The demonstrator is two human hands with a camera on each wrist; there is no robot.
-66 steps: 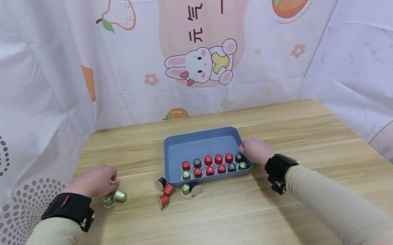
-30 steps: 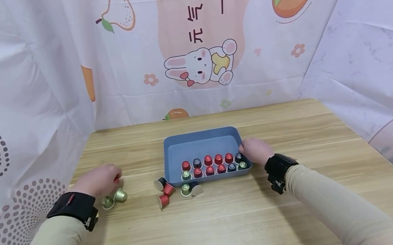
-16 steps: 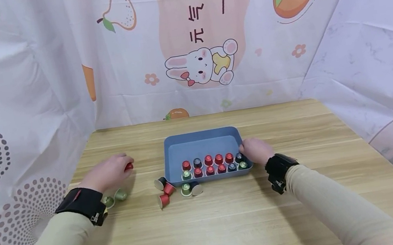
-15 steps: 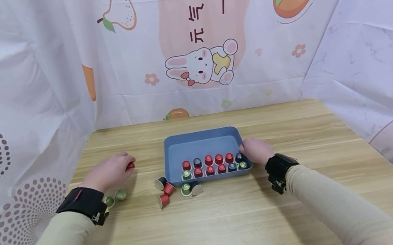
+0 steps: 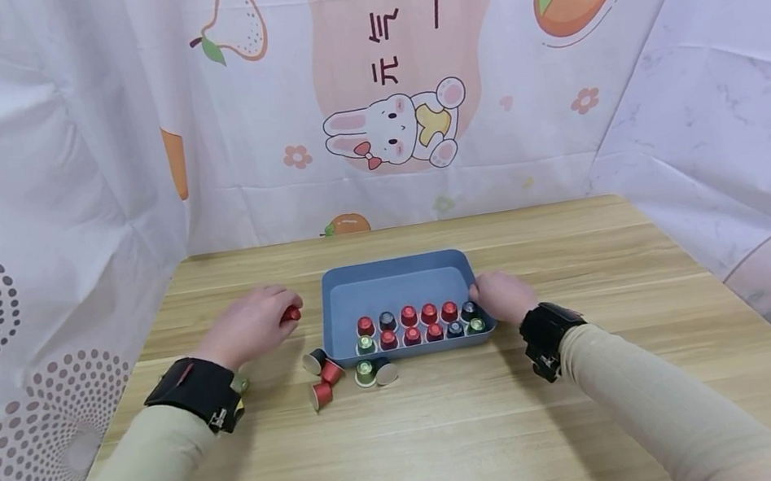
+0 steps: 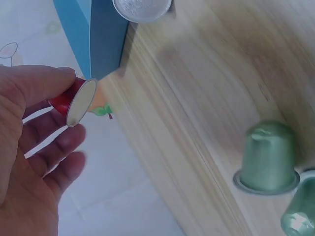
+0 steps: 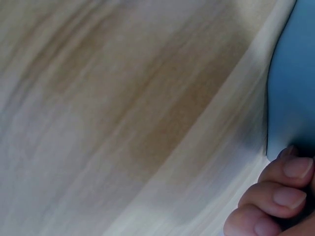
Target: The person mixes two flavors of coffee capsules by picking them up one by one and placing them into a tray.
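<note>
My left hand pinches a red coffee capsule between thumb and index finger, its pale foil lid facing away from the palm in the left wrist view. The other fingers are loosely bent. In the head view this hand is above the table, just left of the blue tray. Two rows of red, dark and green capsules stand along the tray's near side. My right hand grips the tray's right rim, its fingers curled; the thumb is hidden in the head view.
Loose capsules lie before the tray: a black one, two red ones, a green one and a dark one. Green capsules lie below my left wrist. A printed curtain stands behind the wooden table.
My left hand has lifted the red capsule near the green ones and carried it right, towards the tray. My right hand and the tray have stayed put.
</note>
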